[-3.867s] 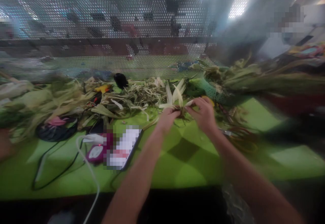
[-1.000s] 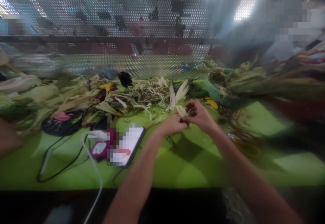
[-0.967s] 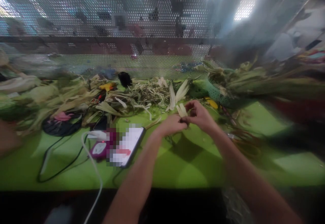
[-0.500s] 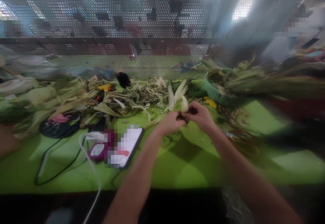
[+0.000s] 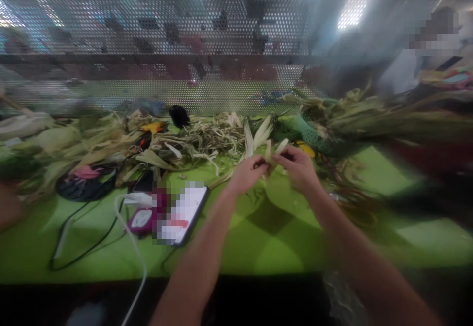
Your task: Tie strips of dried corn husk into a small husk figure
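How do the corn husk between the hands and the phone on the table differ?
The corn husk is held between the left hand and right hand; the phone lies on the green table.
The corn husk shows narrow strips; the phone is a flat rectangle with a dark edge.
Both show pale surfaces.

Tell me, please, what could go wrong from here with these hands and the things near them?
1. The pale husk held by the left hand and right hand looks thin, so it might tear if pulled hard.
2. The phone lies close beside the left forearm; a careless movement could perhaps knock it.
3. The white cable hangs over the front edge of the table; a snag might drag the purple box it seems joined to.
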Tool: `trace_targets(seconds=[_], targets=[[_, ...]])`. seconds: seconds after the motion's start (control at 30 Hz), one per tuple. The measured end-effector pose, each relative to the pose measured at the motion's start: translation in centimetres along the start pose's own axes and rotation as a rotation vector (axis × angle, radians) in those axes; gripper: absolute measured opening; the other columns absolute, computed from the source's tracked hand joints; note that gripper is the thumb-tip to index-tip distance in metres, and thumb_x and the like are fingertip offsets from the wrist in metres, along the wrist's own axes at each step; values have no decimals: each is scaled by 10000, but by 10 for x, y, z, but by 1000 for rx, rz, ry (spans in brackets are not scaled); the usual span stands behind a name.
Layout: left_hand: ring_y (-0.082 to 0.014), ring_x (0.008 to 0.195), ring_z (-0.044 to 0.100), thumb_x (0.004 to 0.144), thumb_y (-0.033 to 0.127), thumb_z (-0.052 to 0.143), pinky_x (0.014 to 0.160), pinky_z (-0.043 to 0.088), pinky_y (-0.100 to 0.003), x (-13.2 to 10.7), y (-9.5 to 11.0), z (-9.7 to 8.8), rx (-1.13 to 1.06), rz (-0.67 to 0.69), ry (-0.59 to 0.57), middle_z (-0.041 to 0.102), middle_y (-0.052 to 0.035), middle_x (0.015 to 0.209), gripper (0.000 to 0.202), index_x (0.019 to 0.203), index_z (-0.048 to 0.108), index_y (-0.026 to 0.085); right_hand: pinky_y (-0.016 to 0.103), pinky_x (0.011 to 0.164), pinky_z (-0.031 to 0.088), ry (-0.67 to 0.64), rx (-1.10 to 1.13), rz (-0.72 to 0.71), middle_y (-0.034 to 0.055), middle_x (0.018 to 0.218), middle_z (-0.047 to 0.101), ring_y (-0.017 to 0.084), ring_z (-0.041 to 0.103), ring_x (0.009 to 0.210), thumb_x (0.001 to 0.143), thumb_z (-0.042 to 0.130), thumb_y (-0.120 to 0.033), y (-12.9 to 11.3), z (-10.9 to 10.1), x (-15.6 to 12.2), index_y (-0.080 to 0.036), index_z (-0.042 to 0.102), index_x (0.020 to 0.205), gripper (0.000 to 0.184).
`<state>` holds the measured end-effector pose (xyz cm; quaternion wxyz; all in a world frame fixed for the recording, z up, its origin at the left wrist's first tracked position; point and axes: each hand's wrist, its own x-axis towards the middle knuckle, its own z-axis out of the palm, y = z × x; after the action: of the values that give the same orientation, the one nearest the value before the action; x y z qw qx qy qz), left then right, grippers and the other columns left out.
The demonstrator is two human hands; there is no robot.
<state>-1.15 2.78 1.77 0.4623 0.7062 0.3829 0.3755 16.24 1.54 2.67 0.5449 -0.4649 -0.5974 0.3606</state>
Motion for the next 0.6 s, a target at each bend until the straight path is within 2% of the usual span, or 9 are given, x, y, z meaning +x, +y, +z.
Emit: trace_targets(seconds=[0.1, 0.23, 0.33, 0.43, 0.5, 0.6], targets=[[-137, 801, 562, 802, 302, 600, 803, 427, -273, 2, -3, 1, -138, -44, 57, 642, -11, 826, 178, 889, 622, 148, 249, 553, 405, 28, 73, -27, -11, 740, 628, 112, 497, 607, 737, 757, -433, 0, -1, -1, -200, 668, 827, 265], [-113, 710, 523, 776, 372, 632, 736, 416, -257, 3, -5, 2, -268, -122, 65, 586, 14, 742, 230, 837, 596, 154, 259, 556, 444, -74, 99, -54, 12, 800, 662, 116, 508, 603, 754, 747, -464, -2, -1, -3, -208, 665, 852, 286], [-113, 697, 519, 766, 390, 642, 697, 412, -252, 1, -4, 1, -183, -122, 56, 582, 16, 726, 243, 803, 590, 155, 285, 622, 475, -160, 42, -64, 23, 778, 664, 138, 557, 651, 751, 760, -472, -4, -2, -4, -198, 697, 838, 295], [-121, 702, 519, 758, 345, 642, 687, 413, -255, -2, -1, -2, 13, -70, 24, 565, 22, 703, 199, 785, 583, 157, 303, 702, 478, -208, -91, -131, 29, 788, 672, 162, 595, 740, 784, 746, -440, -5, -3, -4, -206, 740, 841, 241], [-130, 734, 538, 747, 322, 654, 709, 425, -262, -5, 3, -6, 97, -48, 1, 584, 18, 749, 197, 846, 590, 164, 307, 716, 471, -213, -140, -153, 28, 792, 672, 166, 596, 752, 799, 732, -426, -5, -3, -3, -215, 746, 843, 216], [-151, 842, 583, 741, 302, 673, 778, 455, -283, -10, 10, -14, 34, -23, -74, 634, -24, 926, 342, 1042, 574, 173, 300, 692, 455, -217, -140, -123, 21, 783, 660, 162, 577, 730, 816, 708, -423, -4, -4, -2, -210, 728, 856, 217]])
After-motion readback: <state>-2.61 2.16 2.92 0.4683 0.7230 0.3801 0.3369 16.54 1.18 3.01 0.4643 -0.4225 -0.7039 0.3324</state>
